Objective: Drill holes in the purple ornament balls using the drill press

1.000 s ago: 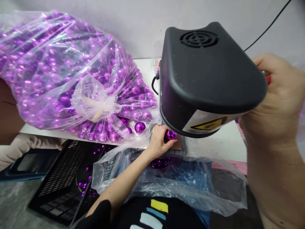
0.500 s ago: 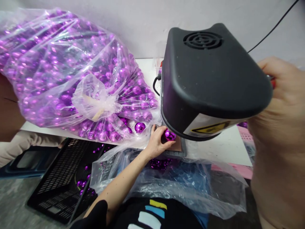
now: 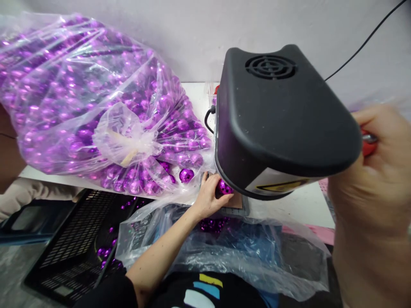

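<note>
My left hand (image 3: 207, 199) pinches a shiny purple faceted ball (image 3: 225, 187) between thumb and fingers. It holds the ball over the brown-topped base (image 3: 236, 202) of a black machine (image 3: 285, 124), partly under the machine's housing. The housing hides what is above the ball. At the right, my right hand (image 3: 382, 154) is closed around a red-and-metal lever handle (image 3: 369, 145) on the machine's side; part of the handle is covered by the fingers. Another purple ball (image 3: 186, 175) lies on the table, left of my left hand.
A big tied clear bag (image 3: 96, 98) full of purple balls covers the table's left side. Below stands a black crate (image 3: 69, 239) with some purple pieces. An open plastic bag (image 3: 224, 252) with purple balls hangs at the table's front edge. Someone's sleeve (image 3: 32, 194) shows at left.
My right hand has come down a little with the lever handle. The ball in my left hand sits slightly further under the housing's edge. The whole view has shifted slightly.
</note>
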Available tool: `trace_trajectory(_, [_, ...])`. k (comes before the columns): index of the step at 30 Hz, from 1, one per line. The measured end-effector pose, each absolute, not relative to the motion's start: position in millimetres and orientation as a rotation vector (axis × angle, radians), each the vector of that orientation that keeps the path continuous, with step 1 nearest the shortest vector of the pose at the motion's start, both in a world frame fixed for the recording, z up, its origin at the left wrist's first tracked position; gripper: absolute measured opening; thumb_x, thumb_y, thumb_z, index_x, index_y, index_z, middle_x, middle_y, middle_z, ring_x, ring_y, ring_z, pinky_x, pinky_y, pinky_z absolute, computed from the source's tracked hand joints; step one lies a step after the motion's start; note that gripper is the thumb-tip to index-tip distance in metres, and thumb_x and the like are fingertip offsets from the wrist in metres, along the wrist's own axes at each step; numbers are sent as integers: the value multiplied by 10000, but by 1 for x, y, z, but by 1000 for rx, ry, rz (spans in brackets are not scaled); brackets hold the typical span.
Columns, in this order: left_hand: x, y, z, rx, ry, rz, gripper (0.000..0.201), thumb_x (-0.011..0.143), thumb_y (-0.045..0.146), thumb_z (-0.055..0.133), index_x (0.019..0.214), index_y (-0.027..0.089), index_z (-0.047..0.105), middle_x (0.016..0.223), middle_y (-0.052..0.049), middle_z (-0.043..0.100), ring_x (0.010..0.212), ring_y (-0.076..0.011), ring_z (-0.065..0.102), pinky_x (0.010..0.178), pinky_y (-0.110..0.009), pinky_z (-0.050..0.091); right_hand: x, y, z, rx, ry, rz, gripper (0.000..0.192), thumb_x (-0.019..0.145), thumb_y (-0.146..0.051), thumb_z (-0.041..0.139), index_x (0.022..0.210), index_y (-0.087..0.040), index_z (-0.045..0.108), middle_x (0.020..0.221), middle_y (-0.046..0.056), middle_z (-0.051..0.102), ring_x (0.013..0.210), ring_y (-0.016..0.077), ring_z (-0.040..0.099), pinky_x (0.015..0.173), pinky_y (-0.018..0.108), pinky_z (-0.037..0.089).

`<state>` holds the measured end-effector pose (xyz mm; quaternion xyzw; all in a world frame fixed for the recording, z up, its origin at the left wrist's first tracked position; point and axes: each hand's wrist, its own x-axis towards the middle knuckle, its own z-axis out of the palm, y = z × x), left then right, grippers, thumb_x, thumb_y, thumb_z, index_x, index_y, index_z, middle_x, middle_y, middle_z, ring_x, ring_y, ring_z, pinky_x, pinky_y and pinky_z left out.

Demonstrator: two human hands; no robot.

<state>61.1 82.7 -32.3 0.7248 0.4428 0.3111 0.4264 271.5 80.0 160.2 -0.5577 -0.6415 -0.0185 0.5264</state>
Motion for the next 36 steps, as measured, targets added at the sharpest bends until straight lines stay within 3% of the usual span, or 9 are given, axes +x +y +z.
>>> trace_trajectory(3, [59, 82, -32, 1817, 1093, 775, 492, 895, 485, 690, 1306, 224, 616, 1308, -119, 709, 1286, -334, 615, 1260, -592, 270, 271, 75, 158, -1329, -1545, -102, 291, 952, -419, 587, 871, -148, 656, 767, -40, 579, 686, -11, 472, 642, 173, 389])
trace_trajectory(13, [55, 83, -38, 1838, 1078, 817, 553, 878, 605, 687, 1307, 259, 634, 1291, -105, 714, 1256, -333, 626, 1270, -575, 254, 272, 73, 156, -1318, -1592, -149, 197, 965, -334, 573, 910, -156, 637, 804, -31, 584, 707, -5, 479, 646, 178, 374])
trace_trajectory(20, [55, 82, -34, 1856, 1094, 812, 553, 890, 637, 649, 1264, 229, 656, 1243, -119, 725, 1229, -334, 636, 1257, -586, 263, 276, 48, 141, -1382, -1640, -274, 178, 947, -351, 589, 915, -196, 670, 867, 0, 665, 735, 54, 582, 662, 240, 431])
trace_trajectory(27, [56, 83, -37, 1868, 1108, 816, 495, 879, 611, 679, 1217, 249, 683, 1192, -105, 744, 1180, -320, 659, 1251, -566, 301, 279, 27, 112, -1181, -1908, -233, 117, 906, -275, 608, 853, -178, 571, 750, -2, 581, 676, 63, 524, 551, 224, 396])
trace_trajectory(36, [56, 83, -31, 1850, 1071, 835, 479, 866, 538, 734, 1242, 246, 679, 1262, -107, 730, 1233, -332, 647, 1241, -594, 320, 275, 17, 87, -1263, -1848, -300, 168, 950, -302, 532, 862, -178, 603, 795, 16, 598, 739, 79, 561, 603, 223, 404])
